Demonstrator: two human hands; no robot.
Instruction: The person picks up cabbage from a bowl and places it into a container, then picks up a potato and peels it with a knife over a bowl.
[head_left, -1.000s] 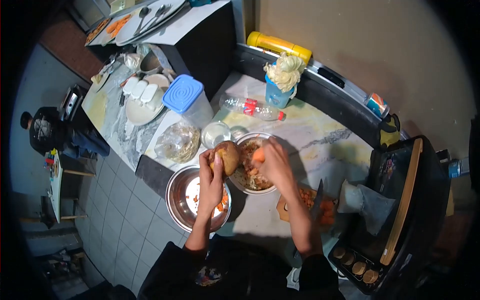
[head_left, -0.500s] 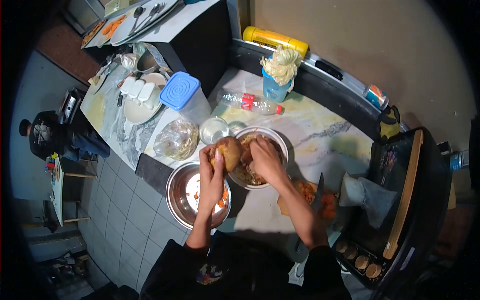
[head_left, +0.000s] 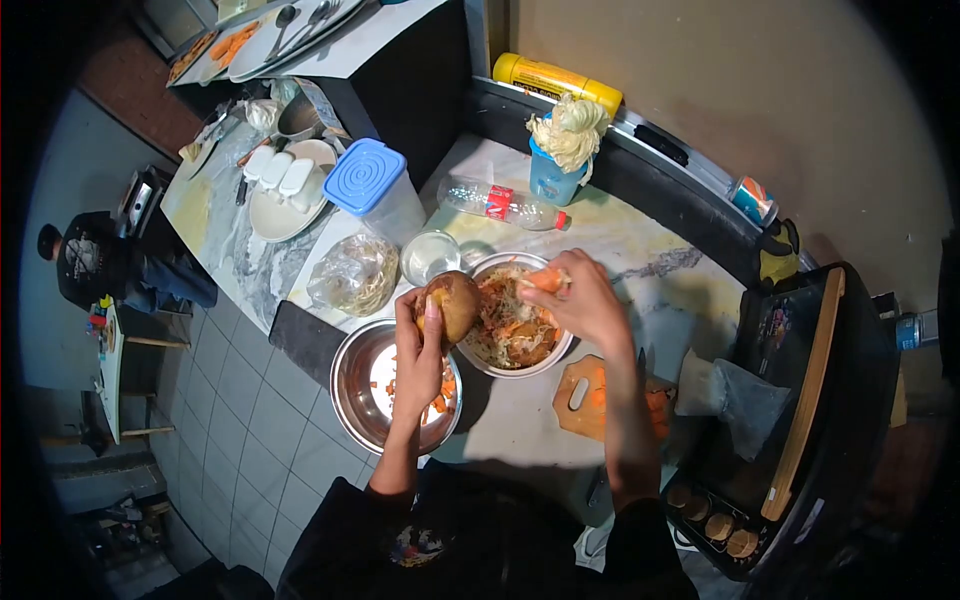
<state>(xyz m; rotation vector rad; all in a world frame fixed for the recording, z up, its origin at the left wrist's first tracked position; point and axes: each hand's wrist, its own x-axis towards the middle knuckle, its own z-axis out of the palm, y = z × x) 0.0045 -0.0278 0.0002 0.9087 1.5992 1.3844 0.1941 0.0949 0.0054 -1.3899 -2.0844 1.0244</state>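
Observation:
My left hand (head_left: 420, 350) is wrapped round a brown potato (head_left: 455, 305), held between the steel bowl and the white bowl. Diced orange pieces lie in the steel bowl (head_left: 350, 378). In my right hand (head_left: 590, 305) is an orange piece (head_left: 546, 280), pinched over the right side of the white bowl (head_left: 570, 345). That bowl holds peelings and a brown potato-like piece (head_left: 530, 347). A wooden board (head_left: 575, 412) with orange pieces lies below my right hand, partly covered by my forearm.
Behind the bowls stand a glass (head_left: 430, 257), a bag (head_left: 355, 275), a blue-lidded container (head_left: 370, 180) and a lying bottle (head_left: 500, 203). A black oven (head_left: 760, 400) is at the right. Another person (head_left: 90, 260) is at the far left.
My right hand has risen out of the white bowl and moved right, now with an orange piece in its fingers. The bowl's contents and the board show more. My left hand still holds the potato.

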